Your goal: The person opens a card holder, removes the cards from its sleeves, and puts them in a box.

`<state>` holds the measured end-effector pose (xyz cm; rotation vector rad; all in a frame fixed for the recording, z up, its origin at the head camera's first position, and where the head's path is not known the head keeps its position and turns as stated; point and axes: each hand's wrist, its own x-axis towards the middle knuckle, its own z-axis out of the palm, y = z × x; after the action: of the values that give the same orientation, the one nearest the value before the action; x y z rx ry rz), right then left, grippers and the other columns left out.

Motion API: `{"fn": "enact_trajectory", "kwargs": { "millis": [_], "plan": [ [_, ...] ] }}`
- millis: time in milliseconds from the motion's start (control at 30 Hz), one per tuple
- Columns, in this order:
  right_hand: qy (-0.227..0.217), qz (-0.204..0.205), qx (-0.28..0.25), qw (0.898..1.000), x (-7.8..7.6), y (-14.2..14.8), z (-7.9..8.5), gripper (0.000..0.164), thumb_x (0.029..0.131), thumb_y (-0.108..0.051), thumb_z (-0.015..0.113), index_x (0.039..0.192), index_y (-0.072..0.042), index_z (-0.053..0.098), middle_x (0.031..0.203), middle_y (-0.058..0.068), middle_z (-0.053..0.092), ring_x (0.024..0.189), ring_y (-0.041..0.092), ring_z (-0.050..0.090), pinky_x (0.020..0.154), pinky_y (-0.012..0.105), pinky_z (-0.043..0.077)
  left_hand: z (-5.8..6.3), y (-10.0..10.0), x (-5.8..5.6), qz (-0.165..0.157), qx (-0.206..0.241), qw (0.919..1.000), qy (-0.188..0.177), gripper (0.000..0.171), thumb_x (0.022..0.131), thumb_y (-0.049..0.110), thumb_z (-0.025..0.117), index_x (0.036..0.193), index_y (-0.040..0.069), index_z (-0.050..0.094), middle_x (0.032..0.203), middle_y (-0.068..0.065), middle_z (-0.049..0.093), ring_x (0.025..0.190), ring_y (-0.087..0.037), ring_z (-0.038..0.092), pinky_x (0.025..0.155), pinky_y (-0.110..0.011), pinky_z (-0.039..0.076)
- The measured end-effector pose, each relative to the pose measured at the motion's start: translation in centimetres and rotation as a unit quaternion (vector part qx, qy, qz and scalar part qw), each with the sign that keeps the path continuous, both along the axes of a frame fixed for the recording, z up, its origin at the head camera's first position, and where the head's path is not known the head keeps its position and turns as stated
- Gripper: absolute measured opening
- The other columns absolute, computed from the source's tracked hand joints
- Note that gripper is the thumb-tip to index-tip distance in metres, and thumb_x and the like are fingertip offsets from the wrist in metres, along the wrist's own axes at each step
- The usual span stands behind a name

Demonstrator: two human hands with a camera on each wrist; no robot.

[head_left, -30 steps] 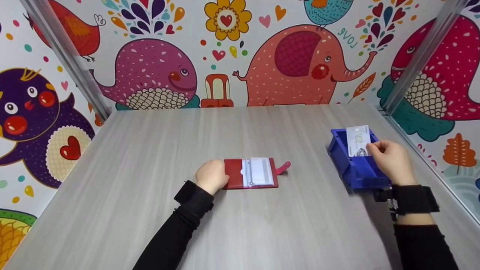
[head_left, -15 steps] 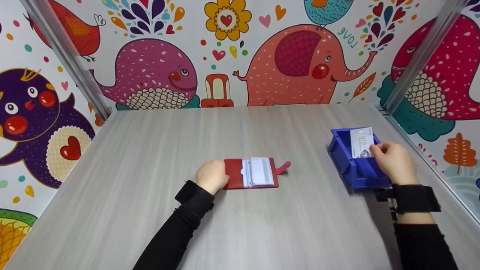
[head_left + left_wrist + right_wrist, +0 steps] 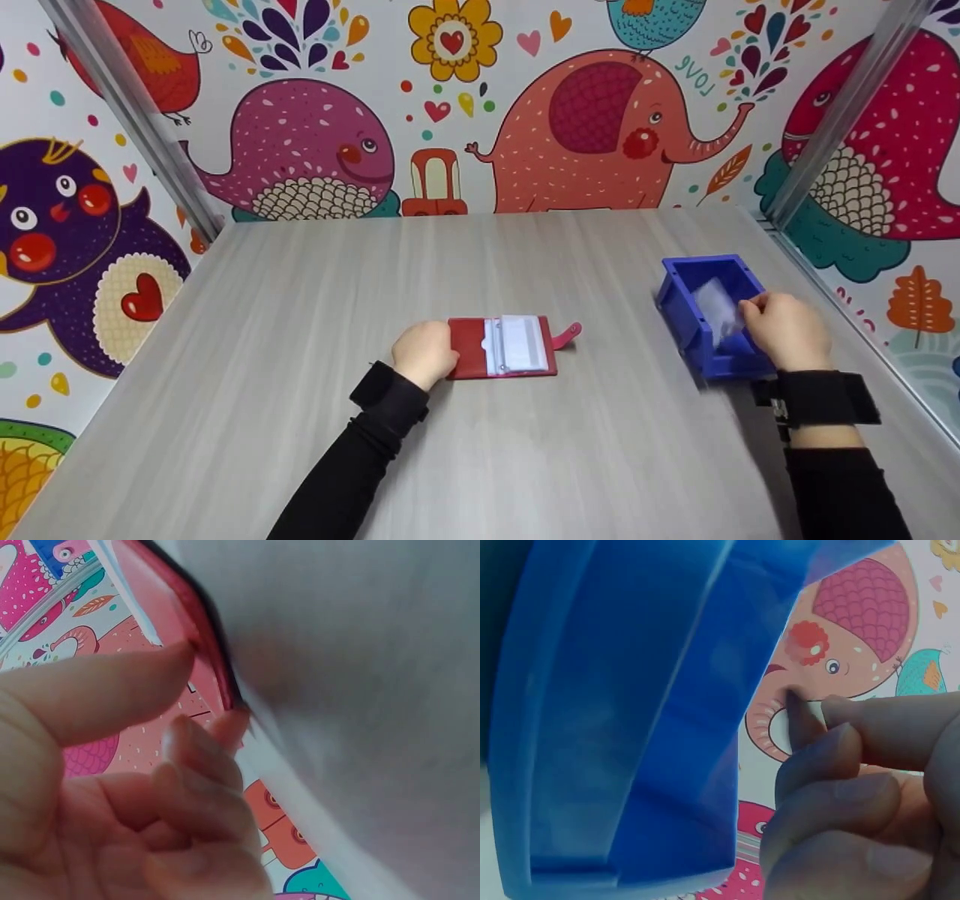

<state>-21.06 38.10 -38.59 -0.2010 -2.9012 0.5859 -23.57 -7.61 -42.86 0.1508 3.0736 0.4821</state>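
A red card holder (image 3: 469,349) lies spread on the table, clear sleeves (image 3: 523,343) at its right half and a strap with a snap sticking out. My left hand (image 3: 424,352) pinches its left edge between thumb and fingers; the left wrist view shows the thumb (image 3: 142,682) on the red cover. Over the right rim of a blue plastic box (image 3: 682,307) is my right hand (image 3: 787,326), fingers loosely curled. A pale card (image 3: 716,311), motion-blurred and slanted, is inside the box just left of those fingertips. In the right wrist view no card shows between the fingers (image 3: 825,806).
The grey wood-look table (image 3: 300,300) carries the card holder in its middle and the box at the right. Cartoon-printed walls (image 3: 480,112) stand at the back and both sides, with metal corner posts (image 3: 142,127) between them.
The right hand held a VIP card upright over the box and shifted slightly right. The card has now left its fingers and dropped lower into the box. The left hand stays put.
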Motion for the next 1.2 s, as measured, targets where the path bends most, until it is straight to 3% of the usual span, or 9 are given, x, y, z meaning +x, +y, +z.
{"fn": "enact_trajectory", "kwargs": {
  "millis": [133, 400, 700, 1200],
  "plan": [
    [0.013, -0.003, 0.013, 1.0, 0.0, -0.1, 0.0, 0.039, 0.1, -0.026, 0.053, 0.105, 0.01, 0.066, 0.102, 0.032, 0.065, 0.085, 0.048, 0.062, 0.064, 0.057, 0.046, 0.1, 0.0, 0.0, -0.001, 0.001, 1.0, -0.004, 0.008, 0.083, 0.011, 0.07, 0.083, 0.004, 0.067, 0.084, -0.01, 0.067, 0.075, -0.024, 0.061, 0.062, -0.039, 0.052],
    [0.011, -0.005, 0.001, 1.0, 0.2, -0.5, 0.3, 0.043, 0.101, -0.028, 0.052, 0.109, 0.012, 0.064, 0.106, 0.034, 0.064, 0.091, 0.05, 0.06, 0.071, 0.06, 0.046, 0.0, 0.0, 0.0, 0.0, 0.001, 1.0, 0.0, 0.008, 0.082, 0.011, 0.071, 0.085, 0.004, 0.069, 0.089, -0.011, 0.069, 0.079, -0.025, 0.064, 0.064, -0.041, 0.052],
    [0.045, 0.007, 0.004, 0.999, 0.5, -1.8, 1.2, 0.041, 0.102, -0.027, 0.052, 0.114, 0.01, 0.065, 0.109, 0.032, 0.064, 0.098, 0.05, 0.06, 0.081, 0.063, 0.044, 0.0, 0.1, 0.1, -0.003, 0.007, 1.0, 0.004, 0.007, 0.082, 0.01, 0.071, 0.084, 0.004, 0.068, 0.089, -0.011, 0.069, 0.078, -0.025, 0.064, 0.064, -0.042, 0.052],
    [0.138, 0.081, -0.004, 0.987, 0.6, -6.2, 2.1, 0.024, 0.098, -0.015, 0.059, 0.1, 0.005, 0.072, 0.09, 0.02, 0.07, 0.077, 0.033, 0.063, 0.069, 0.052, 0.047, -0.1, 0.0, 0.0, -0.006, 0.001, 1.0, 0.007, 0.008, 0.082, 0.011, 0.071, 0.084, 0.003, 0.068, 0.086, -0.011, 0.068, 0.078, -0.026, 0.064, 0.065, -0.042, 0.053]
  ]
}}
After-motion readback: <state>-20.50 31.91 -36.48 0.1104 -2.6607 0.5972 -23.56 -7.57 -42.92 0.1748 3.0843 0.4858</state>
